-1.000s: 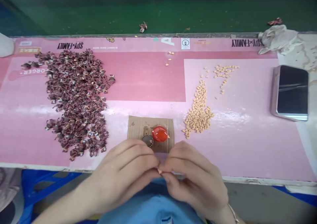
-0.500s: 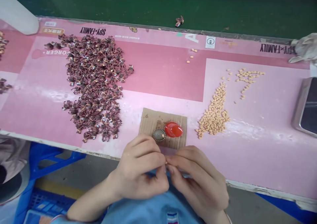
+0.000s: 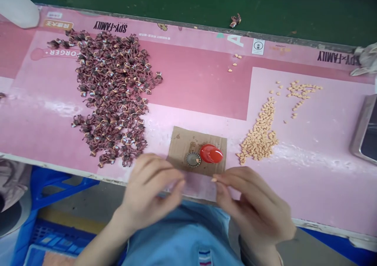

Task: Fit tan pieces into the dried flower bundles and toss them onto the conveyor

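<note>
My left hand (image 3: 150, 195) and my right hand (image 3: 253, 207) hover at the near edge of the pink mat (image 3: 191, 85), a little apart. The right thumb and forefinger pinch a tiny tan piece (image 3: 214, 179). The left fingers are curled and smeared by motion, and I cannot see anything in them. Just beyond the hands lies a brown cardboard square (image 3: 181, 144) with a red cap (image 3: 211, 153) and a small round metal piece (image 3: 193, 159) on it. A heap of dark red-brown pieces (image 3: 112, 97) lies to the left, a heap of tan pieces (image 3: 260, 134) to the right.
A phone (image 3: 365, 132) lies at the right edge and a crumpled white cloth (image 3: 365, 58) at the back right. A white object (image 3: 16, 9) sits at the back left. Green surface (image 3: 188, 3) runs behind the mat. A blue crate (image 3: 44, 211) stands below the table's left.
My hands were pressed together fingertip to fingertip; now they have drawn apart, the left to the left and the right keeping the tan piece. The view has shifted left.
</note>
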`<state>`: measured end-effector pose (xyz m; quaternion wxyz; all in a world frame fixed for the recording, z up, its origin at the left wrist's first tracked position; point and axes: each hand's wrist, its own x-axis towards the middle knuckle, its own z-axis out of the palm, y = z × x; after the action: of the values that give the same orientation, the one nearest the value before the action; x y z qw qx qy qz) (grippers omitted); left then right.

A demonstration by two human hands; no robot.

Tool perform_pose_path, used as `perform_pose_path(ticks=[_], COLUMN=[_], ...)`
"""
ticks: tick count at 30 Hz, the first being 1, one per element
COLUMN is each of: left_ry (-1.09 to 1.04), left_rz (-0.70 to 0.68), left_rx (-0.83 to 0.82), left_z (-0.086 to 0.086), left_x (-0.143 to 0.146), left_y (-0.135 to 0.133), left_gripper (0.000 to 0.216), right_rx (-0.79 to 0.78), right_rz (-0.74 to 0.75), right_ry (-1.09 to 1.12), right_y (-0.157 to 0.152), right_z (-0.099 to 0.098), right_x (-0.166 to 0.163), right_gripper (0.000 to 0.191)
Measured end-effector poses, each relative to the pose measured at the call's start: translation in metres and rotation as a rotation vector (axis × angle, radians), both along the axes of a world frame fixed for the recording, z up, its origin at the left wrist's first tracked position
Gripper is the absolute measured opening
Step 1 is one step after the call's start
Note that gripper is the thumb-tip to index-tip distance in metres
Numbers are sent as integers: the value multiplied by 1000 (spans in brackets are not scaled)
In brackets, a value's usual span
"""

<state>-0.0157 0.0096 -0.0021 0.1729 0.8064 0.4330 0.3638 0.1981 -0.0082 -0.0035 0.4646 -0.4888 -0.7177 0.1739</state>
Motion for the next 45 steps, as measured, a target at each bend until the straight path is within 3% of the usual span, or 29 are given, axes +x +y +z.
perform_pose_path(ticks=[4, 6, 11, 23, 27, 30, 32, 38, 45], left_ry=[324, 432, 500, 512, 334, 128, -9, -375, -649], left_rz=[352, 399, 354, 227, 179, 138, 87, -201, -476], left_rx=[117, 86, 0, 64, 23, -26, -75, -512, -704], left_z=[-13, -19, -17, -13, -12, -10, -7, 1, -2], left_x=[-39, -49, -51, -58, -54, -45, -35, -2, 0], left_y=[-1, -1, 2, 10, 9, 7, 4, -7, -10], left_gripper=[12, 18, 21, 22, 27, 16, 23, 28, 36], right_rx=[105, 141, 164, 177, 191, 175, 156, 46, -4], right_rz=[-119, -135, -132, -140, -124, -135, -135, 75, 184], right_ry=[-159, -229, -333, -367, -352, -301, -241, -74, 71], right_y=[4, 8, 16, 20, 19, 15, 10, 4, 9], right_z=[-8, -11, -10, -10, -12, -10, -4, 21, 17], right_x=[20, 25, 25, 20, 21, 20, 17, 0, -8], right_gripper=[28, 28, 25, 24, 25, 26, 25, 11, 9])
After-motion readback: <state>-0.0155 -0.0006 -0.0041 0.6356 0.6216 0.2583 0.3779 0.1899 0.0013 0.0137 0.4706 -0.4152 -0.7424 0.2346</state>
